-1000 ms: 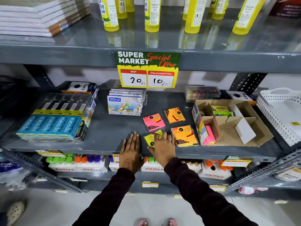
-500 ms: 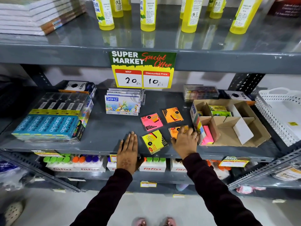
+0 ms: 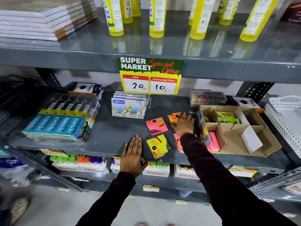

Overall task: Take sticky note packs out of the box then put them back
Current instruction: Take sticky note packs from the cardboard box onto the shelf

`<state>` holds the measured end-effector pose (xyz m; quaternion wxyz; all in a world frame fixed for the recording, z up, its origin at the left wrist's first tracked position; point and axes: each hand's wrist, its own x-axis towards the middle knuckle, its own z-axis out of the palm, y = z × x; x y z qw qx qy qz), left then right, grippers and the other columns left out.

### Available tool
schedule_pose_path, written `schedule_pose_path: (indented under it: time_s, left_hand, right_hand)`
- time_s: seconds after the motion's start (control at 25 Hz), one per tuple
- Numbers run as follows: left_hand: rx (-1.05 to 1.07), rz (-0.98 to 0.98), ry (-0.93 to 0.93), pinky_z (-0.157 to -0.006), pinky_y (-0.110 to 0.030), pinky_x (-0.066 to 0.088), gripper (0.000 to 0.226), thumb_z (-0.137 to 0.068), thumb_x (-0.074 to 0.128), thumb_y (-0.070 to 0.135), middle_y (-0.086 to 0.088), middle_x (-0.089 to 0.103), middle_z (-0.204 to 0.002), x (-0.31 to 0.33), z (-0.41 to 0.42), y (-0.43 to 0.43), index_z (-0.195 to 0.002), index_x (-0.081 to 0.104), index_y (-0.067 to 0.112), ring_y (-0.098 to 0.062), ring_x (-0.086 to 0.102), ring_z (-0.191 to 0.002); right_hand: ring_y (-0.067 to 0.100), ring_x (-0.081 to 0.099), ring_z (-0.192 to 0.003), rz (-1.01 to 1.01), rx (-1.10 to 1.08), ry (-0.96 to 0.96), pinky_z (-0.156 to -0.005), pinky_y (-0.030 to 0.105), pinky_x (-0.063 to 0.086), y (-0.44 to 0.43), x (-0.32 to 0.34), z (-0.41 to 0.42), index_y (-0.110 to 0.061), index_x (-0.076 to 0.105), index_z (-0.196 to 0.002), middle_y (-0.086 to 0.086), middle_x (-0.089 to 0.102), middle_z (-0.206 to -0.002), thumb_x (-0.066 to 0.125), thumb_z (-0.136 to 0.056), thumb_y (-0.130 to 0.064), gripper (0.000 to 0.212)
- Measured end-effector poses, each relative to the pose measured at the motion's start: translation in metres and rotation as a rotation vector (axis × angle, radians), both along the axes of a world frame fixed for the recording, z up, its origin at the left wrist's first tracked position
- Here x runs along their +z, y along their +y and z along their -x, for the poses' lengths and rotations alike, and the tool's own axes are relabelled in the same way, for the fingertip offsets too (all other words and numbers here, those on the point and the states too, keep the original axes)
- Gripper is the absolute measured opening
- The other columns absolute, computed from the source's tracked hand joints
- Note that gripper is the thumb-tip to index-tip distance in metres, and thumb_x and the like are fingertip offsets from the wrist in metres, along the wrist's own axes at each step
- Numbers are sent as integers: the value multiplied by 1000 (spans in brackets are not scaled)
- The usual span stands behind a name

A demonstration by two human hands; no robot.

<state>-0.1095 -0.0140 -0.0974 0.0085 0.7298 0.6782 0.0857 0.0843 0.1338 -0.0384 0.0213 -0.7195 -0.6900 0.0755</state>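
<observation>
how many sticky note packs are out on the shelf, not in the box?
4 visible: pink pack centre, yellow pack at the front edge, orange pack under the right hand, another pink one partly hidden by the sleeve.

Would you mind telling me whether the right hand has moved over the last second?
Yes. The right hand has moved away from the shelf's front edge, going deeper and rightward toward the cardboard box, and now covers the orange pack.

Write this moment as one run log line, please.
right hand on orange pack | left hand flat on shelf | pink, yellow packs out
</observation>
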Motion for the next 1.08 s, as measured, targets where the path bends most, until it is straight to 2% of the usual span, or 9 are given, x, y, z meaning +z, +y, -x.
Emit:
schedule_pose_path:
  time_s: [0.12, 0.24, 0.36, 0.44, 0.52, 0.72, 0.84, 0.92, 1.08]
  left_hand:
    - [8, -12, 1, -106, -56, 35, 93, -67, 79, 42, -21, 42, -144, 1, 0, 0, -137, 37, -3, -36, 41, -133]
    - [15, -13, 53, -107, -53, 35, 94, -68, 76, 46, -20, 41, -146, 0, 0, 0, -138, 35, -2, -33, 40, -134]
    - [15, -15, 81, -107, -52, 35, 95, -69, 74, 50, -20, 40, -146, -2, 0, -1, -139, 34, -2, -33, 39, -135]
    - [16, -23, 91, -107, -52, 35, 95, -70, 74, 50, -20, 40, -146, -2, 0, -1, -139, 34, -2, -33, 38, -135]
    - [14, -24, 95, -107, -53, 36, 95, -69, 75, 49, -21, 41, -146, -2, 0, -1, -138, 34, -2, -34, 39, -134]
    - [14, -15, 81, -106, -53, 36, 93, -69, 76, 46, -21, 42, -145, 0, -1, -1, -138, 36, -2, -34, 40, -133]
    - [23, -7, 10, -111, -52, 30, 92, -72, 74, 42, -19, 35, -149, 1, -2, -1, -141, 30, -1, -34, 35, -137]
    - [27, 4, -31, -112, -52, 27, 91, -73, 74, 39, -17, 31, -151, 0, -1, -1, -142, 28, 0, -33, 33, -138]
    - [7, 3, -48, -108, -55, 32, 93, -67, 78, 37, -18, 37, -148, -1, 0, -2, -139, 34, -2, -35, 38, -135]
  right_hand:
    - [40, 40, -130, -10, -7, 39, -113, 47, 30, -2, 4, 0, 4, 27, -145, 28, 41, -141, 54, -92, -44, 76]
    - [40, 43, -129, -55, -46, 112, -109, 47, 36, -26, 11, -12, 3, 35, -139, 27, 44, -138, 55, -91, -46, 72]
    - [43, 44, -127, 52, -98, 157, -103, 48, 42, -64, 9, -27, 1, 36, -138, 26, 45, -136, 60, -86, -54, 79]
    - [42, 43, -129, 121, -121, 137, -102, 48, 44, -85, 7, -30, -1, 35, -140, 25, 42, -139, 64, -80, -58, 87]
    - [41, 42, -129, 116, -113, 95, -103, 48, 44, -93, 4, -29, -1, 36, -138, 24, 44, -138, 66, -79, -56, 86]
    - [41, 46, -125, 1, -98, 92, -102, 47, 44, -90, 8, -17, 1, 43, -131, 25, 52, -129, 66, -79, -51, 77]
    - [38, 49, -120, -50, -8, 91, -102, 44, 41, -78, 11, 5, 1, 43, -130, 24, 55, -126, 62, -80, -54, 76]
    - [37, 49, -121, -49, 53, 113, -104, 45, 38, -63, 14, 27, 2, 41, -131, 24, 54, -127, 61, -82, -54, 77]
    - [40, 42, -128, -18, 79, 150, -106, 47, 39, -39, 13, 63, 2, 34, -139, 24, 46, -137, 65, -82, -49, 82]
